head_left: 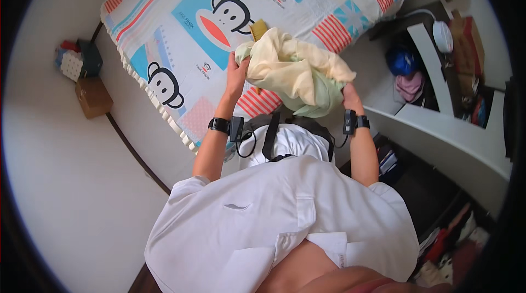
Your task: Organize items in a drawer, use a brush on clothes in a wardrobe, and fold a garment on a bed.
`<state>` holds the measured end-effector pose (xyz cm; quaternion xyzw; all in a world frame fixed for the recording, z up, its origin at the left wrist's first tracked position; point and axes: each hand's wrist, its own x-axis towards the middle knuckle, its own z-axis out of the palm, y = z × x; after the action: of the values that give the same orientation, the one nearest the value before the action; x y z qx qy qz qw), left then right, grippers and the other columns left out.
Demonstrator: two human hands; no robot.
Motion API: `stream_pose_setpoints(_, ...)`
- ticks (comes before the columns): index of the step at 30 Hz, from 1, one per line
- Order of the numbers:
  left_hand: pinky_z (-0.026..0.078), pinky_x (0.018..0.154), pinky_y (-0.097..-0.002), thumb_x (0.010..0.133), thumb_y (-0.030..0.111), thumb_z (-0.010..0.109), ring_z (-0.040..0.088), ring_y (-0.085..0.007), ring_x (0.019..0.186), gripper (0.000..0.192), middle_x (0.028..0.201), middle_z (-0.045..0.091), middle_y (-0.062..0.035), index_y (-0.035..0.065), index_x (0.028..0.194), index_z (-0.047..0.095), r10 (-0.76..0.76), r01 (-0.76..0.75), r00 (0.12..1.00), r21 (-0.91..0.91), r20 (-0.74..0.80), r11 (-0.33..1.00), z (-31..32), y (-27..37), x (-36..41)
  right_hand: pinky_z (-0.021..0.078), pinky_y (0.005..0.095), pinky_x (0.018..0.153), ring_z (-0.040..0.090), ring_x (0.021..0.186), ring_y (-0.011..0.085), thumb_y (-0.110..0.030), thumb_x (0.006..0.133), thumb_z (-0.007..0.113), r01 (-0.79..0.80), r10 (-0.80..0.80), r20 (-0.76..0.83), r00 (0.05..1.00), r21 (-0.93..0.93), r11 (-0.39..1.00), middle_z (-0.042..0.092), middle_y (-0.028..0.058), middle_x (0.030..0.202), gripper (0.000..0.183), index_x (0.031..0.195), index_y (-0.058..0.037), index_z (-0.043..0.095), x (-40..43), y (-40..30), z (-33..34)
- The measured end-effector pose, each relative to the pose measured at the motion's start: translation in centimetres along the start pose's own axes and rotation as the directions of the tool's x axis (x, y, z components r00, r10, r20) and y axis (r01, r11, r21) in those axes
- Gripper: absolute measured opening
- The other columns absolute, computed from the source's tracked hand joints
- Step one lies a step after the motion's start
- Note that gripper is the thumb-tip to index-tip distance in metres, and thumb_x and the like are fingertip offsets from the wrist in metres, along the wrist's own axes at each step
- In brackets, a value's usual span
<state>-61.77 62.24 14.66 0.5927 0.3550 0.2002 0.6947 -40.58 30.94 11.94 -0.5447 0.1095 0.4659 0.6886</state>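
Observation:
A crumpled cloth (287, 67), pale yellow and light green, is stretched between my hands above the near edge of the bed. My left hand (238, 69) grips its left end, and my right hand (351, 95) grips its lower right corner. Just behind the cloth, a yellow bristled brush (259, 30) partly shows; the rest of it is hidden. Beneath lies a bed sheet (193, 42) printed with cartoon monkey heads, red stripes and blue patches.
At the left wall stand a cardboard box (94, 96) and a dark green bin (90, 59). To the right are a white desk edge (444, 128), a blue shiny object (401, 61), a pink cloth (409, 87) and a brown paper bag (467, 46). Clothes lie at lower right.

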Motion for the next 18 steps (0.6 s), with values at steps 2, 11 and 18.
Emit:
stream_pose_setpoints(2,0.052,0.095,-0.0344,0.102,0.015,0.057,0.062,-0.0212,0.113,0.035,0.125,0.062,-0.0111,0.0044,0.133,0.046,-0.029,0.036,0.998,-0.145,0.049,0.989,0.7,0.9,2.6,0.0501,0.0365,0.097,0.062,0.114,0.0188,-0.034,0.100,0.058,0.367,-0.366,0.034,0.930,-0.082,0.926,0.064,0.0052,0.128,0.041,0.129,-0.0058,0.061,2.8,-7.5,4.9)
stream_pose_setpoints(11,0.047,0.103,-0.0403,0.105,0.031,0.050,0.056,-0.0261,0.128,0.052,0.142,0.056,-0.0151,0.0109,0.151,0.035,-0.186,0.161,0.977,-0.216,-0.102,0.963,4.8,-0.7,12.5,0.0501,0.0452,0.094,0.063,0.109,0.0373,-0.025,0.085,0.074,0.785,-0.532,0.787,0.312,-0.529,-0.323,0.067,0.0174,0.117,0.049,0.126,-0.0040,0.058,17.3,-26.8,21.5)
stream_pose_setpoints(18,0.050,0.090,-0.0321,0.104,0.035,0.052,0.064,-0.0155,0.107,0.040,0.127,0.066,-0.0078,0.0099,0.135,0.051,-0.455,0.367,0.853,-0.325,-0.255,0.872,13.9,-5.4,16.1,0.0512,0.0506,0.090,0.063,0.106,0.0461,-0.038,0.085,0.072,0.503,-0.121,0.489,0.864,-0.850,0.154,0.067,0.0274,0.113,0.060,0.129,-0.0021,0.054,38.5,-18.7,10.3)
